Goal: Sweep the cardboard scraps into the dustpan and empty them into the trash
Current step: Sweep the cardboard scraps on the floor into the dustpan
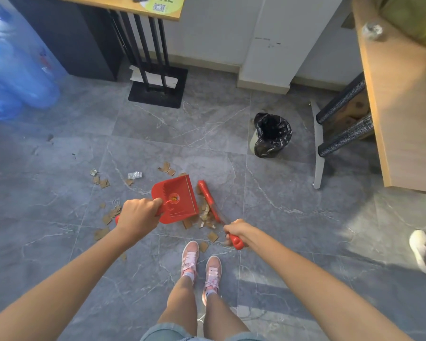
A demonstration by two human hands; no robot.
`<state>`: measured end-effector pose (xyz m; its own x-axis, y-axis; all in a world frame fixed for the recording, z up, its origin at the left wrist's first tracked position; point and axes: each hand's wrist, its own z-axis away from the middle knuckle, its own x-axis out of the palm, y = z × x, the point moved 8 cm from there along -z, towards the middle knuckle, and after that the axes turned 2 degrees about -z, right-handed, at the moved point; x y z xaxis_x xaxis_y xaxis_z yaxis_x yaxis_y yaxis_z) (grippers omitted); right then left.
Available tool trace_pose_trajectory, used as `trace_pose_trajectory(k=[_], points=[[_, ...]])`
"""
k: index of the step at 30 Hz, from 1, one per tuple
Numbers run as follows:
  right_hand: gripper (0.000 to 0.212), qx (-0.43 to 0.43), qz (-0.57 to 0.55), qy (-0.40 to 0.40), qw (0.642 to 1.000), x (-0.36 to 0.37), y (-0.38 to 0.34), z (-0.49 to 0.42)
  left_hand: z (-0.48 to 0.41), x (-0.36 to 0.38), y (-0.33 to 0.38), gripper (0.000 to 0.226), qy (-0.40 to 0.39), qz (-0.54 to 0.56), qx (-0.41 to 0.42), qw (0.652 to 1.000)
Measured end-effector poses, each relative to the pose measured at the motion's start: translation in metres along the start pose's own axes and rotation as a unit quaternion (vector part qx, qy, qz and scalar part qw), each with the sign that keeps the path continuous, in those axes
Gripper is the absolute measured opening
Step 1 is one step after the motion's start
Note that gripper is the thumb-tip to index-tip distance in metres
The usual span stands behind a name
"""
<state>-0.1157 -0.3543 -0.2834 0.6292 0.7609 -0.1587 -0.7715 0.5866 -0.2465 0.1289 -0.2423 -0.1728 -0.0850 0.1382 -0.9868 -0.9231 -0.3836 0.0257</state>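
My left hand (136,216) grips the handle of a red dustpan (176,198), which is held over the grey floor with its mouth toward the right. My right hand (236,231) grips the red handle of a small red brush (207,196), whose head lies just right of the pan. A heap of brown cardboard scraps (205,216) sits between the pan's edge and the brush. More scraps lie scattered to the left (101,182) and near my feet (213,236). A small bin with a black bag (271,135) stands open further back on the right.
Blue water bottles (17,77) stand at the far left. A black table base (158,92) is behind the scraps. A wooden desk (399,99) and a stool frame (320,143) are on the right. Another person's shoe (424,252) is at the right edge.
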Motion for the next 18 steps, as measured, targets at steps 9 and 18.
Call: trace_pose_trajectory(k=[9, 18], points=[[0.030, -0.012, -0.088, -0.002, 0.996, -0.088, 0.033, 0.042, 0.018, -0.020, 0.006, 0.026, 0.007, -0.007, -0.025, 1.000], [0.024, 0.018, -0.082, 0.082, 0.993, -0.158, 0.089, 0.046, 0.048, -0.028, 0.024, 0.024, 0.032, -0.020, -0.031, 0.999]])
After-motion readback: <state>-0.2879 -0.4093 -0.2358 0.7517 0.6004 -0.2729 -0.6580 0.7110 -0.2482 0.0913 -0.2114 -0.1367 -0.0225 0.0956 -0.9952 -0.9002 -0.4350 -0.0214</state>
